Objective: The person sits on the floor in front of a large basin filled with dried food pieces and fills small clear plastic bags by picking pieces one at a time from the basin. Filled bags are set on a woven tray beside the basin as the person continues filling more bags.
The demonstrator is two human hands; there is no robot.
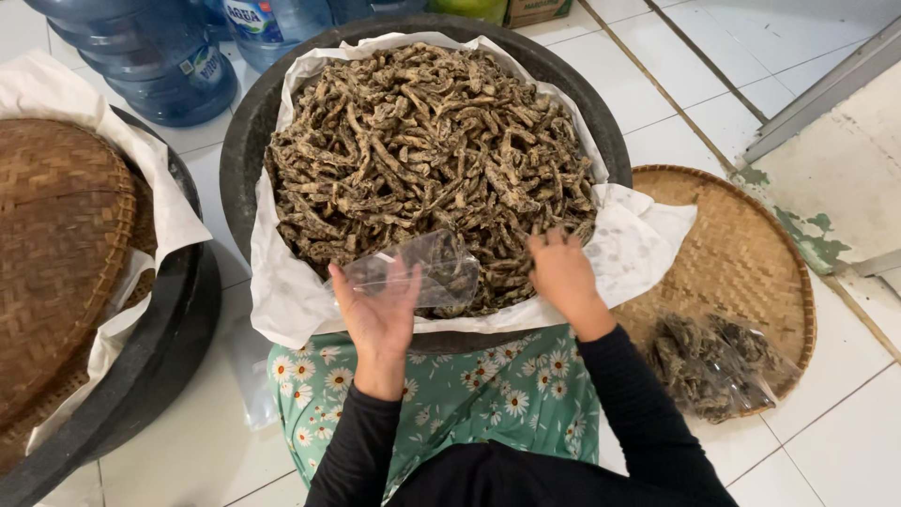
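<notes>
With the clear plastic bag (422, 270) pinched open in the left hand (378, 314) at the near rim of the black basin (246, 131), dried strips (427, 155) are best gathered loosely by the right hand (561, 272), fingers spread, and dropped in without spilling.

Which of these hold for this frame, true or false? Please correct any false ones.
1. The left hand holds a clear plastic bag. True.
2. The right hand rests on the woven tray. False: it reaches into the dried brown strips in the paper-lined black basin.
3. Filled bags lie on the woven tray at the person's right. True.
4. The basin is empty. False: it is heaped with strips.
</notes>
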